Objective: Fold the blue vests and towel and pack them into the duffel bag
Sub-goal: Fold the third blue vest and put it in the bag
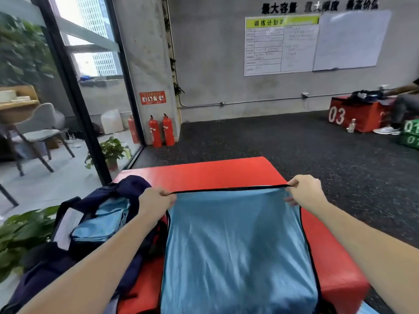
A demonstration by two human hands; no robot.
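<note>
A light blue vest (235, 245) with black trim hangs stretched between my hands above the red foam box (204, 173). My left hand (156, 199) pinches its top left corner, and my right hand (303, 191) pinches the top right corner. The dark navy duffel bag (77, 252) lies open on the left of the box, partly under my left forearm. Folded light blue fabric (102, 223) lies inside the bag. The lower edge of the held vest runs out of view at the bottom.
Potted plants (20, 234) stand left of the bag by a glass wall (74, 91). Two red fire extinguishers (161, 130) stand at the far wall. A red box marked 03 (353, 116), a green box and a seated person are at the far right on dark floor.
</note>
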